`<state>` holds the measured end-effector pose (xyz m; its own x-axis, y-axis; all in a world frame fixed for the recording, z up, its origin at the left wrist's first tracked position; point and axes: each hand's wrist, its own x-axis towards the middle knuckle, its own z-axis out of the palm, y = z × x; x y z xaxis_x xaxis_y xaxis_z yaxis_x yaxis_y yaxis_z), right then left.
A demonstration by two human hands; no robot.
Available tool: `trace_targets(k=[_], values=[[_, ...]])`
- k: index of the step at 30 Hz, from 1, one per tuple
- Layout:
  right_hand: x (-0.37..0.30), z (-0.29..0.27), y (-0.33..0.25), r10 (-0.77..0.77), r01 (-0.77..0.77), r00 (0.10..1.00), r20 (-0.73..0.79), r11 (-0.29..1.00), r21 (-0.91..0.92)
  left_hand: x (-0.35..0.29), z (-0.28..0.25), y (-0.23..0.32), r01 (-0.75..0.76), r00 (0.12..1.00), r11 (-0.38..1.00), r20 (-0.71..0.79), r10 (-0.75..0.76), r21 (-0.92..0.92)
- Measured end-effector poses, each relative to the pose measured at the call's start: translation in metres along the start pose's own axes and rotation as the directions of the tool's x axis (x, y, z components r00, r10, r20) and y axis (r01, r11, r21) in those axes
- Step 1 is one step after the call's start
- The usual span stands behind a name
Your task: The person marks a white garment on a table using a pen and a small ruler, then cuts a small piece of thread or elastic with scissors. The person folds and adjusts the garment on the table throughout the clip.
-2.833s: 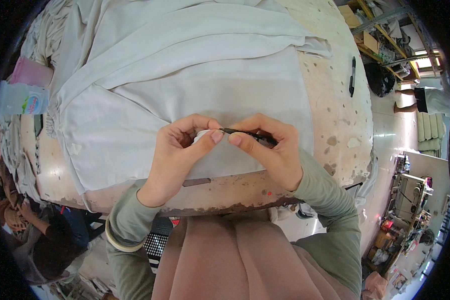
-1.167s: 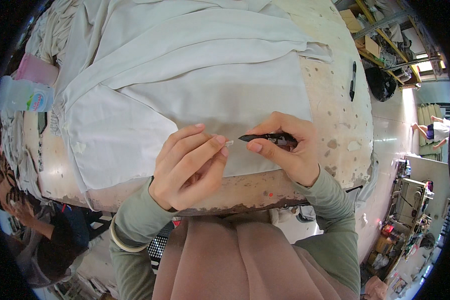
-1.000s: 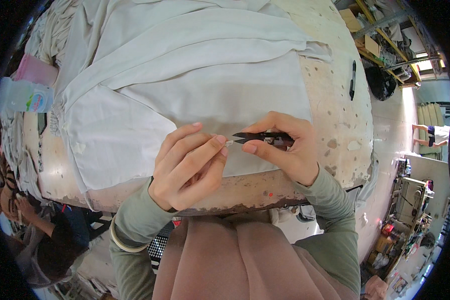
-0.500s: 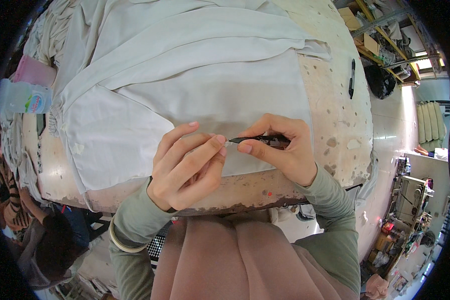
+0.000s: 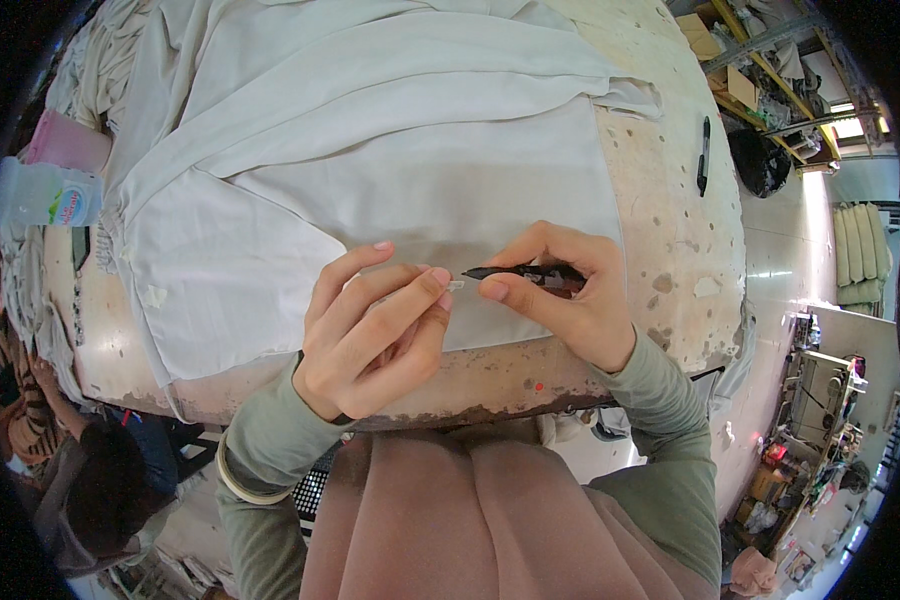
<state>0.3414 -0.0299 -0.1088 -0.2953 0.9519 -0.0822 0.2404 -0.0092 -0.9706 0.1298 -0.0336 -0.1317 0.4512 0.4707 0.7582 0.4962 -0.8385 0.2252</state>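
Note:
My left hand [image 5: 375,340] is closed in a pinch, with thumb and forefinger on a small whitish, tag-like piece [image 5: 456,285]. Its other fingers are loosely bent. Opposite it, my right hand [image 5: 570,290] grips small black thread snips [image 5: 520,275], whose pointed tip is directed left, just above and apart from the whitish piece. Part of the snips is hidden by my fingers. Both hands are held over the near edge of a pale grey garment [image 5: 450,200], which is spread on the table with folded cloth across its far part.
Bare worn tabletop [image 5: 660,250] shows to the right, with a black pen [image 5: 705,157] on it. At the left are a plastic bottle [image 5: 55,195], a pink container [image 5: 70,140] and heaped cloth [image 5: 110,60]. Another person [image 5: 90,480] is at the lower left.
The snips' tip has shifted slightly up and right, away from the whitish piece, which now shows more clearly. My left hand has hardly moved.

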Motion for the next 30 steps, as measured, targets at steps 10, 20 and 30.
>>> trace_targets(k=[10, 20, 30], values=[[-0.0008, 0.0033, 0.0006, -0.080, 0.078, 0.996, -0.050, 0.996, -0.045, 0.0003, 0.0003, -0.0003, 0.005, 1.000, 1.000, -0.014, -0.005, 0.005], [-0.0023, 0.0018, 0.0015, -0.098, 0.092, 0.995, -0.038, 0.987, -0.135, 0.0001, -0.0005, 0.0007, 0.016, 1.000, 1.000, -0.003, -0.016, 0.010], [-0.0025, 0.0030, 0.0030, -0.137, 0.129, 0.990, -0.044, 0.981, -0.147, -0.0006, -0.0002, 0.0000, 0.012, 1.000, 1.000, -0.008, -0.012, 0.000]])
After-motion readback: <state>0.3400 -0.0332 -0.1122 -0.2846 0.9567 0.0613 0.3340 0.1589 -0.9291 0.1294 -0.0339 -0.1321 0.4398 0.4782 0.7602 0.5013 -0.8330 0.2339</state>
